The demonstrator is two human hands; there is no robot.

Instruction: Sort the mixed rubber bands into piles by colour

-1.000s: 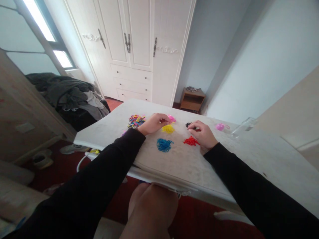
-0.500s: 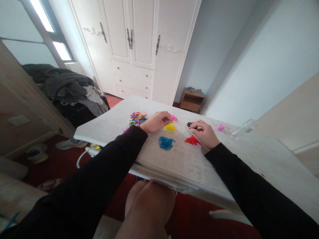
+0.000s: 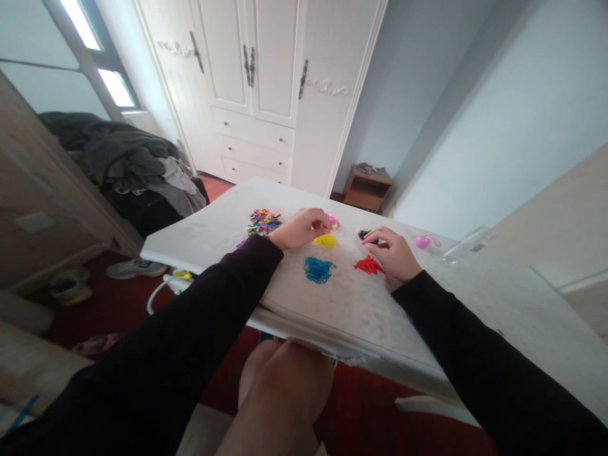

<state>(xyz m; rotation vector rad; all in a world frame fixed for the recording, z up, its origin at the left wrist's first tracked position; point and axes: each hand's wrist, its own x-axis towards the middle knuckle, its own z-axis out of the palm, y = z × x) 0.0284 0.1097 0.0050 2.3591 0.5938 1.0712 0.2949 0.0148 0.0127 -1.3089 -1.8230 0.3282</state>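
Observation:
My left hand point(image 3: 300, 229), fingers pinched, is over the far side of the yellow pile of small rubber bands point(image 3: 325, 240). Bits of yellow show at its fingertips and within its curl, against the pink pile point(image 3: 334, 219). A multicoloured heap of bands point(image 3: 264, 223) lies left of that wrist. My right hand point(image 3: 392, 253) rests on the table with bent fingers closed together at the black pile point(image 3: 365, 235); what they hold, if anything, is hidden. Red bands point(image 3: 369, 265) lie just below its fingers, and blue bands point(image 3: 319, 270) are nearer me.
The white table point(image 3: 313, 316) carries a pink round object point(image 3: 422, 241) and a clear plastic container point(image 3: 470, 246) at the right. Beyond stand a white wardrobe point(image 3: 259, 136) and a small wooden cabinet point(image 3: 368, 188). Clothes point(image 3: 128, 155) are heaped at the left; shoes point(image 3: 135, 270) lie on the floor.
A bit of yellow now shows beside my left fingertips, over the pink pile. My right hand stays by the black bands. The view has shifted slightly.

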